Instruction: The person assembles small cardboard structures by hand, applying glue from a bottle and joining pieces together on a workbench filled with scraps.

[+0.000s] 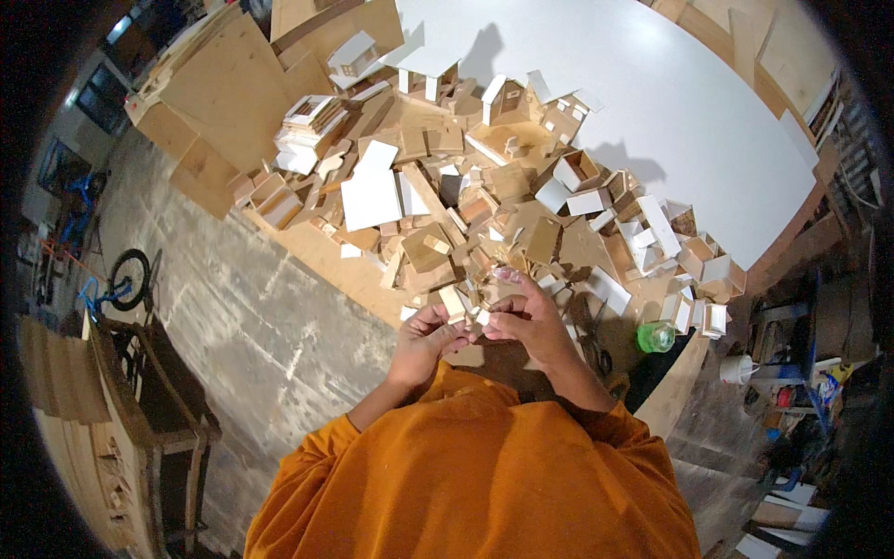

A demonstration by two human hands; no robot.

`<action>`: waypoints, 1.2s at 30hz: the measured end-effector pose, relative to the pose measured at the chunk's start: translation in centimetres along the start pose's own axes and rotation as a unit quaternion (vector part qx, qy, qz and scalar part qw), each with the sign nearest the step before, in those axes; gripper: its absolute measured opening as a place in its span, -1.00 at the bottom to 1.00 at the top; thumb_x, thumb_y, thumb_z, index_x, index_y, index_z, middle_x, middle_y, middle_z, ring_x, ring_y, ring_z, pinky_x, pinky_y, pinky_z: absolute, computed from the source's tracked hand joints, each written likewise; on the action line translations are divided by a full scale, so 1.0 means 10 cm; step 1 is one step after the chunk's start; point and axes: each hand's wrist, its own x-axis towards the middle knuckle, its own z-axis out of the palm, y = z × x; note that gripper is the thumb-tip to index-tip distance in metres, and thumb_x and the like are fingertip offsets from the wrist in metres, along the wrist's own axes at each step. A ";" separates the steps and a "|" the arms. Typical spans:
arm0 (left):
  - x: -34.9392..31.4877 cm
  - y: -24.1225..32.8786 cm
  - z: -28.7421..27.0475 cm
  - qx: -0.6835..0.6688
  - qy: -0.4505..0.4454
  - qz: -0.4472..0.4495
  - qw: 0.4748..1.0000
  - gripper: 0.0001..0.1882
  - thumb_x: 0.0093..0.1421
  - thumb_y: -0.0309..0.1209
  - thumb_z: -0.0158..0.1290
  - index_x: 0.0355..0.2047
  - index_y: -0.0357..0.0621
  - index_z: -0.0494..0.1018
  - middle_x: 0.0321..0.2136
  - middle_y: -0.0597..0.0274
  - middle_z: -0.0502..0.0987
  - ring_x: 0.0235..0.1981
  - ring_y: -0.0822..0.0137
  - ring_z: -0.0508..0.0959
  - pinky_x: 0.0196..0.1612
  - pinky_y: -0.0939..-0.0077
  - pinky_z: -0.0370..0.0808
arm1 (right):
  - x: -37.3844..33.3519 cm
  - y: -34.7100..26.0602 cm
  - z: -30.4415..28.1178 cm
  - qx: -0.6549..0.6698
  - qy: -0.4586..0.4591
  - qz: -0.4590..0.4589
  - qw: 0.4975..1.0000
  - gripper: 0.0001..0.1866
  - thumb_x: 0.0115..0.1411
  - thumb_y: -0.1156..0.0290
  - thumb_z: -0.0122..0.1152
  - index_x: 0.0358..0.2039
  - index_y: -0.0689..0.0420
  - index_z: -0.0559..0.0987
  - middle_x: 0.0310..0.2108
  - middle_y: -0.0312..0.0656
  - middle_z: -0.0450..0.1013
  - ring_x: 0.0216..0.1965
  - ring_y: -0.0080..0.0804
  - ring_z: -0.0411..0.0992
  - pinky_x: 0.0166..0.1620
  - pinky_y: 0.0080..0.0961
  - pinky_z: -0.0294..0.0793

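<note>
Close in front of my body, my left hand [421,347] pinches a small pale wooden block [453,301] between thumb and fingers. Beside it my right hand [533,324] is closed, thumb against fingers, on a small white piece [481,317]. The two pieces are nearly together; whether they touch I cannot tell. Just beyond my hands lies a dense heap of wooden and white offcuts [428,247], with a larger white panel [371,199] among them. Little model houses [503,98] stand at the heap's far side.
The heap covers the near part of a table with a white top [708,130]. Large wooden boxes [219,84] stand far left. A green container [656,336] sits near the right edge. On the left are a wooden frame [149,438] and a bicycle wheel [129,279] on the concrete floor.
</note>
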 end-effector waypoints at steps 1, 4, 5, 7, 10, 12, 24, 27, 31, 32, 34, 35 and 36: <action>0.00 0.01 0.04 -0.007 0.007 0.000 1.000 -0.84 0.17 -0.56 0.04 -0.21 -0.22 0.44 -0.33 0.24 0.56 -0.33 0.43 0.58 -0.28 0.63 0.54 | -0.04 -0.01 0.01 0.013 0.005 -0.002 1.000 -0.37 0.07 0.58 0.17 0.16 0.17 0.18 -0.38 -0.10 0.46 -0.33 -0.39 0.50 -0.23 -0.44 0.58; 0.00 0.00 0.16 -0.028 0.032 0.002 0.999 -0.88 0.16 -0.58 0.05 -0.27 -0.22 0.43 -0.36 0.25 0.55 -0.36 0.44 0.57 -0.26 0.60 0.55 | -0.12 0.06 -0.01 0.000 -0.011 -0.029 1.000 -0.36 0.07 0.58 0.17 0.17 0.16 0.17 -0.35 -0.10 0.46 -0.31 -0.38 0.50 -0.22 -0.45 0.58; 0.00 -0.04 0.19 -0.037 0.022 0.017 0.999 -0.89 0.16 -0.59 0.05 -0.29 -0.22 0.43 -0.37 0.25 0.55 -0.37 0.44 0.57 -0.26 0.60 0.55 | -0.14 0.06 0.01 0.001 -0.002 -0.029 1.000 -0.37 0.06 0.59 0.16 0.15 0.16 0.18 -0.34 -0.11 0.45 -0.31 -0.39 0.49 -0.22 -0.45 0.58; 0.02 -0.13 0.20 -0.055 0.003 0.045 0.997 -0.91 0.15 -0.62 0.05 -0.32 -0.21 0.43 -0.39 0.25 0.54 -0.38 0.45 0.56 -0.26 0.60 0.55 | -0.20 0.05 0.06 0.006 0.017 -0.030 0.999 -0.41 0.04 0.61 0.13 0.12 0.17 0.21 -0.31 -0.13 0.43 -0.30 -0.41 0.48 -0.22 -0.46 0.58; 0.03 -0.18 0.23 -0.022 -0.022 0.082 0.996 -0.89 0.12 -0.66 0.05 -0.37 -0.21 0.42 -0.40 0.26 0.54 -0.37 0.48 0.53 -0.26 0.62 0.51 | -0.26 0.11 0.00 0.040 0.028 -0.065 0.997 -0.42 0.05 0.60 0.14 0.11 0.17 0.22 -0.32 -0.15 0.43 -0.32 -0.44 0.47 -0.21 -0.47 0.57; 0.01 -0.18 0.29 0.035 -0.014 0.103 0.994 -0.88 0.09 -0.67 0.08 -0.39 -0.22 0.42 -0.40 0.26 0.54 -0.36 0.49 0.52 -0.25 0.62 0.49 | -0.31 0.11 -0.03 0.042 0.037 -0.077 0.995 -0.42 0.05 0.59 0.14 0.10 0.17 0.22 -0.34 -0.16 0.43 -0.33 -0.45 0.47 -0.22 -0.49 0.57; -0.10 -0.24 0.61 0.129 -0.092 0.156 0.975 -0.66 0.12 -0.67 0.04 -0.06 -0.31 0.37 -0.20 0.23 0.52 -0.19 0.47 0.50 -0.11 0.56 0.44 | -0.60 0.11 -0.29 0.056 0.021 -0.096 0.994 -0.44 0.05 0.58 0.17 0.08 0.20 0.24 -0.37 -0.17 0.45 -0.36 -0.47 0.47 -0.22 -0.52 0.51; -0.11 -0.24 0.64 0.170 -0.129 0.138 0.967 -0.61 0.14 -0.68 -0.02 0.02 -0.33 0.33 -0.15 0.21 0.50 -0.17 0.46 0.49 -0.08 0.53 0.44 | -0.66 0.13 -0.34 0.059 0.030 -0.091 0.994 -0.45 0.05 0.57 0.18 0.08 0.18 0.26 -0.38 -0.17 0.45 -0.37 -0.47 0.47 -0.24 -0.53 0.51; -0.15 -0.23 0.68 0.148 -0.140 0.087 0.975 -0.64 0.17 -0.67 -0.10 0.01 -0.33 0.34 -0.14 0.20 0.49 -0.15 0.42 0.50 -0.05 0.49 0.46 | -0.71 0.14 -0.39 0.054 0.050 -0.090 0.993 -0.46 0.04 0.57 0.20 0.06 0.16 0.28 -0.39 -0.19 0.45 -0.38 -0.48 0.47 -0.26 -0.55 0.50; -0.15 -0.27 0.63 0.098 -0.156 0.074 0.980 -0.65 0.19 -0.64 -0.09 0.01 -0.32 0.35 -0.14 0.20 0.49 -0.14 0.40 0.50 -0.04 0.48 0.46 | -0.73 0.14 -0.40 0.052 0.058 -0.091 0.993 -0.46 0.04 0.57 0.20 0.06 0.16 0.29 -0.39 -0.19 0.45 -0.39 -0.48 0.47 -0.27 -0.56 0.50; -0.15 -0.31 0.56 -0.004 -0.185 0.046 0.982 -0.68 0.23 -0.58 -0.07 0.01 -0.30 0.36 -0.14 0.20 0.50 -0.13 0.38 0.51 -0.02 0.45 0.46 | -0.75 0.13 -0.42 0.046 0.074 -0.093 0.992 -0.47 0.04 0.57 0.20 0.06 0.17 0.29 -0.39 -0.20 0.45 -0.39 -0.49 0.47 -0.29 -0.57 0.49; -0.15 -0.34 0.55 0.029 -0.166 0.033 0.985 -0.68 0.24 -0.54 -0.06 0.02 -0.29 0.36 -0.13 0.20 0.49 -0.13 0.38 0.51 -0.01 0.44 0.46 | -0.76 0.13 -0.44 0.044 0.070 -0.093 0.992 -0.46 0.04 0.57 0.20 0.06 0.17 0.29 -0.39 -0.20 0.45 -0.39 -0.49 0.47 -0.29 -0.57 0.49; -0.18 -0.31 0.65 0.063 -0.147 0.020 0.987 -0.67 0.25 -0.49 -0.04 0.03 -0.28 0.35 -0.12 0.21 0.49 -0.14 0.37 0.51 0.00 0.43 0.46 | -0.77 0.13 -0.46 0.041 0.067 -0.093 0.993 -0.46 0.04 0.57 0.20 0.06 0.17 0.29 -0.39 -0.20 0.45 -0.39 -0.49 0.47 -0.29 -0.58 0.49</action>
